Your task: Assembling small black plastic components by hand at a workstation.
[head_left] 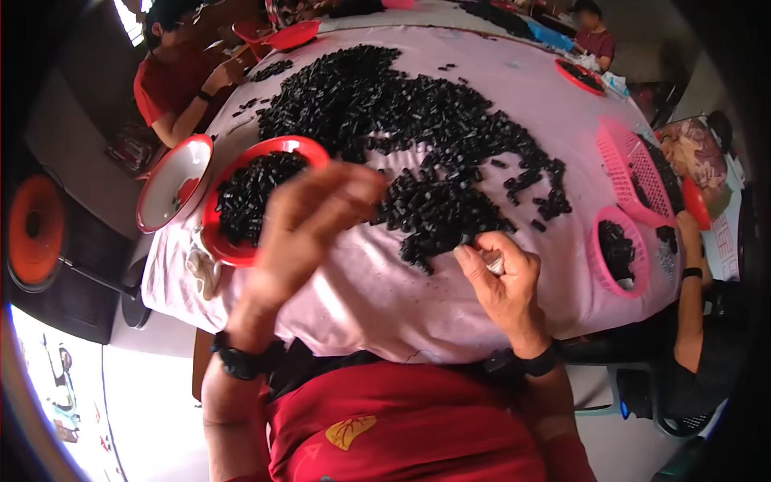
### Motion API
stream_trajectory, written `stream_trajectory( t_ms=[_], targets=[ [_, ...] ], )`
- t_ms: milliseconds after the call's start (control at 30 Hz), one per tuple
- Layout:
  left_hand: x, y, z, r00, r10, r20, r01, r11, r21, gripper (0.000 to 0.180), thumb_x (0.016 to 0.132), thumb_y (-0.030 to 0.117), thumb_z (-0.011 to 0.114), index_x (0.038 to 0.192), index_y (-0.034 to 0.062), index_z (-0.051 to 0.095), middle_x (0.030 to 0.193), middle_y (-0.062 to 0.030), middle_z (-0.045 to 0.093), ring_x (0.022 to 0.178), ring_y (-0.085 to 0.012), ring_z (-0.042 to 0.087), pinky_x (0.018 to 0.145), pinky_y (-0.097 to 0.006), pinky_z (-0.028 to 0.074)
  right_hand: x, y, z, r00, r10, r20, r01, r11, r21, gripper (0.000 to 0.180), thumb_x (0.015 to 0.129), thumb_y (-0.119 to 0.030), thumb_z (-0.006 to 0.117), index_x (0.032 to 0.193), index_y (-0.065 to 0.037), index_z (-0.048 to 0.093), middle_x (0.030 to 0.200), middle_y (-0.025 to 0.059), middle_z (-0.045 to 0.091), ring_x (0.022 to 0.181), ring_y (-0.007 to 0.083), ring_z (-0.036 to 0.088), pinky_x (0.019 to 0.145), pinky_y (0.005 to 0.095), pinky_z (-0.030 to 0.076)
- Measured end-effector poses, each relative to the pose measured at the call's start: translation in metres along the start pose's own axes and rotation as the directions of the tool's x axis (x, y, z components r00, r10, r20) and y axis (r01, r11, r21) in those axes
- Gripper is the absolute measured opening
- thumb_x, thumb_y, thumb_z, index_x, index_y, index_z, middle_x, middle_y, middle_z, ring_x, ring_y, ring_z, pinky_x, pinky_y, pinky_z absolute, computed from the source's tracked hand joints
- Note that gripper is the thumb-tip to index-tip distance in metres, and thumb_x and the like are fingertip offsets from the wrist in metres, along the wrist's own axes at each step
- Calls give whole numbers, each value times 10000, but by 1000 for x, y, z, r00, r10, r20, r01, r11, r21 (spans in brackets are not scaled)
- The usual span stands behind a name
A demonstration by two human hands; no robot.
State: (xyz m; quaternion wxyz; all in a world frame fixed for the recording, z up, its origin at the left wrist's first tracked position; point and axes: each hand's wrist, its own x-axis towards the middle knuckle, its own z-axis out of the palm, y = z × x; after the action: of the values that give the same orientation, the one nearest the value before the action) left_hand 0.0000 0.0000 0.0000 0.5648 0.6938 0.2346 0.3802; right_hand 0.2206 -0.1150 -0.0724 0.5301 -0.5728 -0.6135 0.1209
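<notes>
My left hand (309, 221) is a blur beside and over the right edge of the red bowl (214, 245), so I cannot tell whether its fingers are spread or pinching. Black pieces (450, 209) fill that bowl; more lie heaped beyond both hands, reaching close to the tips of my right hand (511, 287). There my fingers are curled, thumb near forefinger, but I cannot tell if they pinch a piece. Something pale (496, 265) shows among them. Right of them stands a pink basket (601, 261).
</notes>
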Motion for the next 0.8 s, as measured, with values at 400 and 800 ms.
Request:
stream_trajectory(
  t_ms=[400,800],
  targets=[
    [15,-52,57,901,-212,378,332,898,-287,367,919,246,637,1210,25,607,919,7,662,809,-52,564,735,-204,443,4,-8,-7,997,-73,5,72,997,14,183,844,-121,729,854,3,596,696,96,674,631,146,683,514,253,508],
    [1,-77,40,887,-144,438,412,674,-613,230,937,178,600,1111,27,598,975,-55,627,807,-93,570,741,-235,476,1,-17,1,994,-27,107,24,999,27,227,818,-150,766,834,-7,591,650,41,631,574,63,631,467,210,462]
  ],
)
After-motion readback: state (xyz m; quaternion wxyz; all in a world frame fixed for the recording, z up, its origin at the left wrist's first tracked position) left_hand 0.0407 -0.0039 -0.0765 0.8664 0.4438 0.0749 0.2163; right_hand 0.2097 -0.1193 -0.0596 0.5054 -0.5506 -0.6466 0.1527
